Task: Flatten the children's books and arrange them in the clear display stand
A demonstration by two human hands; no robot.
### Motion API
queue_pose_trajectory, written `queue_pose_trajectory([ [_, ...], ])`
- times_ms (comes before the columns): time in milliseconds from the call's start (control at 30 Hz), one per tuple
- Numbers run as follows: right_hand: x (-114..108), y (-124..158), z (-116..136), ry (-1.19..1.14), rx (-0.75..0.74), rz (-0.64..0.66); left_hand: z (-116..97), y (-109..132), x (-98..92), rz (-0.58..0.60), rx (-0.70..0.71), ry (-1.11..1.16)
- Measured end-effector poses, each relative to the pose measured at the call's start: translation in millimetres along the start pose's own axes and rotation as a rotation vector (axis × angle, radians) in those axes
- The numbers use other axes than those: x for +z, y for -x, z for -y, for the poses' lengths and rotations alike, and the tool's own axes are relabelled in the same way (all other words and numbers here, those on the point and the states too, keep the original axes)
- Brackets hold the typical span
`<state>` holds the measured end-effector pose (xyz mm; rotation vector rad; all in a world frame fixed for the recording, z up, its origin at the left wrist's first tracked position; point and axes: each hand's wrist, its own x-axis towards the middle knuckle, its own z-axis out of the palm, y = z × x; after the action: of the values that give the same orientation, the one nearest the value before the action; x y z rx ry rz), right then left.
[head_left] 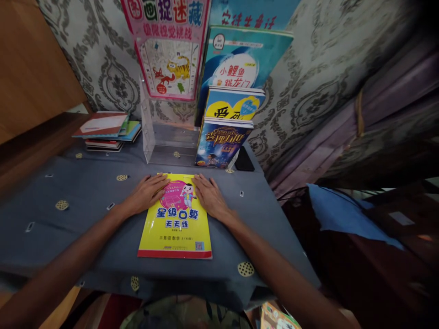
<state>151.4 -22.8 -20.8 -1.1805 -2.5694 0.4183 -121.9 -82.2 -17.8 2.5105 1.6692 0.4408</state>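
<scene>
A yellow workbook [174,233] with a red bottom strip and a cartoon child on its cover lies on the cloth-covered table. The fingers of my left hand [148,194] rest stretched out over its upper left edge. On the opposite side, my right hand [211,197] lies flat, with its fingertips on the upper right edge. Neither thumb is plainly visible.
Behind the workbook stands a clear acrylic rack [148,132]. Its right side holds several upright books, with a dark blue one [221,146] in front; a pink book [168,55] leans further back. A book stack [106,128] lies left, a black phone-like object [244,160] right.
</scene>
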Motion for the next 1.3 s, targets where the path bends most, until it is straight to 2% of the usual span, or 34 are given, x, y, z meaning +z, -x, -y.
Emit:
queue_pose_trajectory([
  [233, -2.6, 0.3, -5.8, -0.049, -0.031, 0.013, 1.3, -5.8, -7.0, 0.139, 0.1, -0.001],
  [467, -7.8, -6.3, -32.0, -0.253, -0.097, 0.013, -2.1, -16.7, -11.3, 0.187, 0.186, -0.006],
  [833, -12.8, -8.3, -40.1, -0.455, -0.066, -0.002, -42.9, -48.1, 3.2, 0.209, 0.334, 0.027],
  [1067, -14.1, -7.3, -40.5, -0.446, -0.076, 0.016, -61.9, -59.7, 10.7, 0.207, 0.399, 0.064],
  [1300, -12.8, -3.8, -38.8, -0.317, -0.131, 0.073, -59.7, -44.2, 3.2, 0.251, 0.35, 0.076],
])
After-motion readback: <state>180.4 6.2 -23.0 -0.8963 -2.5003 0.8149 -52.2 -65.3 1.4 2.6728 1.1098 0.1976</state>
